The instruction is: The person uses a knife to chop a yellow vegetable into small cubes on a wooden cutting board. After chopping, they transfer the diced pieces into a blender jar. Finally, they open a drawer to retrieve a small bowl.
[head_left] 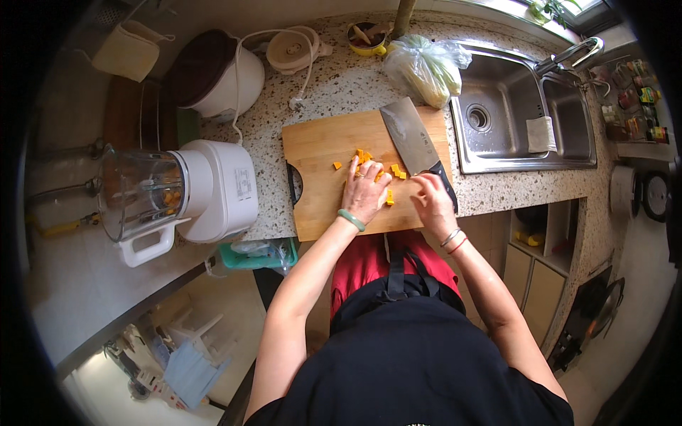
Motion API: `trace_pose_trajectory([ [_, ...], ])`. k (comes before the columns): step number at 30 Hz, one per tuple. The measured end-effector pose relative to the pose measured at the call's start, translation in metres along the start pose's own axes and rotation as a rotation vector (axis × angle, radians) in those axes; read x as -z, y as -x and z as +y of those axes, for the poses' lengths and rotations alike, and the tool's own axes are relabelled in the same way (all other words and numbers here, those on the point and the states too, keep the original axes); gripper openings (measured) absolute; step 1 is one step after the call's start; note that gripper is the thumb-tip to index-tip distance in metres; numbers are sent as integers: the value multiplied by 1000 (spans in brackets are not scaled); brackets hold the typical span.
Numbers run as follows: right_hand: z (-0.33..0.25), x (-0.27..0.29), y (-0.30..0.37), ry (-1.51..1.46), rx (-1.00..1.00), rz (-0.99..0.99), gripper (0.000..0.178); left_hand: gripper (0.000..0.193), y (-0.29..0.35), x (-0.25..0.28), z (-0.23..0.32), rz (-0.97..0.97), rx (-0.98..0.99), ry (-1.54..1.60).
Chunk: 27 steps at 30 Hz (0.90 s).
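My left hand (364, 190), with a green bangle at its wrist, bends over small orange cubes (364, 155) on the wooden cutting board (323, 138). Its fingers close around some of them and partly hide them. A few more cubes (398, 172) lie loose between my two hands. My right hand (434, 206) hovers at the board's right side, fingers loosely bent and nothing visible in them. Just beside it is the black handle of a cleaver (412, 135), whose broad blade lies flat across the board's upper right.
At the left stands a white blender (220, 188) with orange pieces in its clear jug (138, 192). Behind it are a rice cooker (231, 78) and a yellow cup (367, 42). A plastic bag of vegetables (430, 71) rests beside the steel sink (501, 89). Below the counter hangs a green bin (256, 255).
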State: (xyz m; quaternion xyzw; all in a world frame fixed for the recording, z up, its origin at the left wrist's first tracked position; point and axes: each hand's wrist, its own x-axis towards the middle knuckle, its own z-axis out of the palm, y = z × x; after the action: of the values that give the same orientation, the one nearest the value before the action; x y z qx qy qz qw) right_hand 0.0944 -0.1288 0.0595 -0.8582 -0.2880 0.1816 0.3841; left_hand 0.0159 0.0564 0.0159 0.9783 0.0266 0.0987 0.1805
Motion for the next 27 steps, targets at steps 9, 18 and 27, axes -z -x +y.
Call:
trace_pose_trajectory([
  [9,-14,-43,8,286,67,44,67,74,8,11,-50,-52,135,179],
  [18,-7,-66,0,187,107,31,68,103,34,22,-13,-112,69,199],
  [27,-18,-54,-15,253,103,-32,81,108,41,27,-23,-80,317,13],
])
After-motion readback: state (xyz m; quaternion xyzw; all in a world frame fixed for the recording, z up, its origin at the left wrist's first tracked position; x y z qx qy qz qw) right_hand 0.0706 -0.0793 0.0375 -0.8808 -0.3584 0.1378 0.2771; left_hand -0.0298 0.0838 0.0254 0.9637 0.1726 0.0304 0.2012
